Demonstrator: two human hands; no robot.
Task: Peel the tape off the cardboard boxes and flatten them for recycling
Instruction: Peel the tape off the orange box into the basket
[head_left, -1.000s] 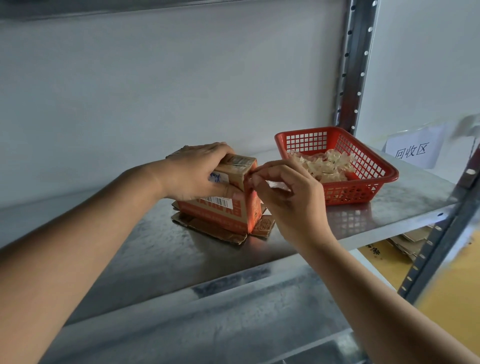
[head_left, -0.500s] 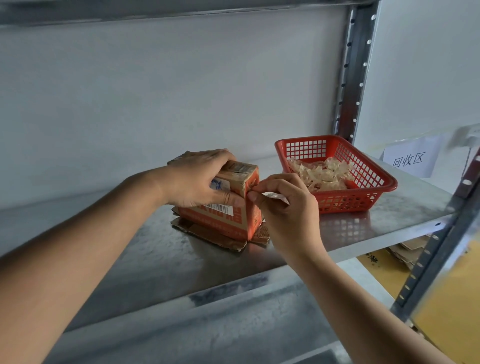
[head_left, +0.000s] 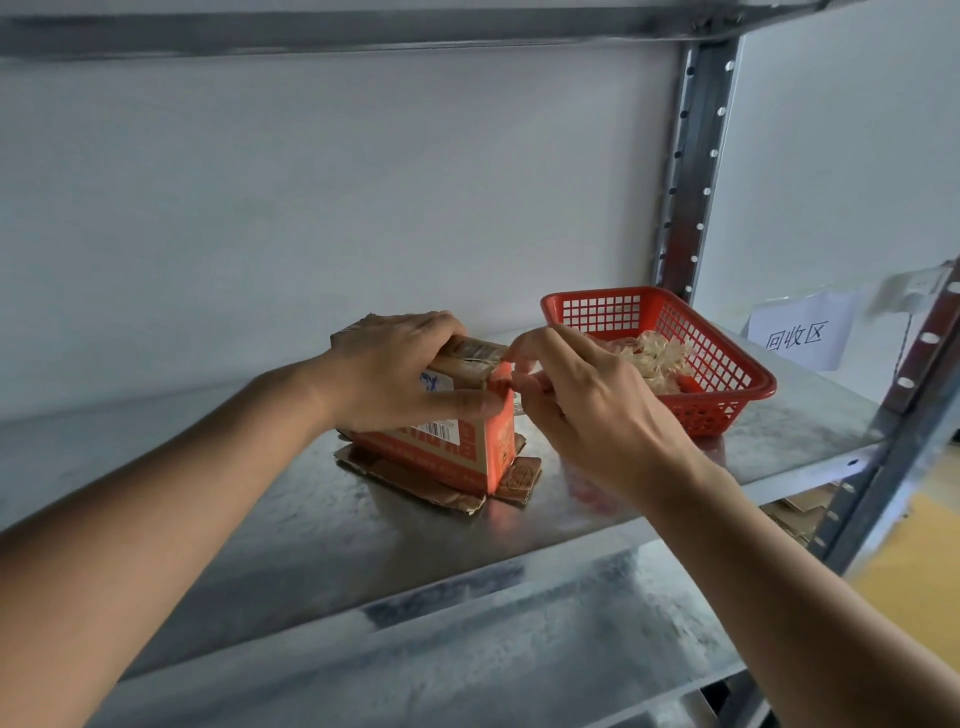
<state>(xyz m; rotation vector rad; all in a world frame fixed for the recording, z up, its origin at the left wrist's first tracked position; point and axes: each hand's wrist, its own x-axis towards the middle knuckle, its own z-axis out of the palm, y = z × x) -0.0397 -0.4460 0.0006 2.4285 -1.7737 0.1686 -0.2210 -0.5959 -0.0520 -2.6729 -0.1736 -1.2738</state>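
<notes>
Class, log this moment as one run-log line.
left hand: holds box | right hand: pinches tape | basket: tape scraps

head cam | fwd-down – close over shelf (head_left: 363, 530) | single view

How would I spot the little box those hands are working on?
Look at the metal shelf, left of the red basket of crumpled tape. The orange cardboard box stands on flattened brown cardboard, held by the left hand. It alone is orange with white lettering and a barcode label.
</notes>
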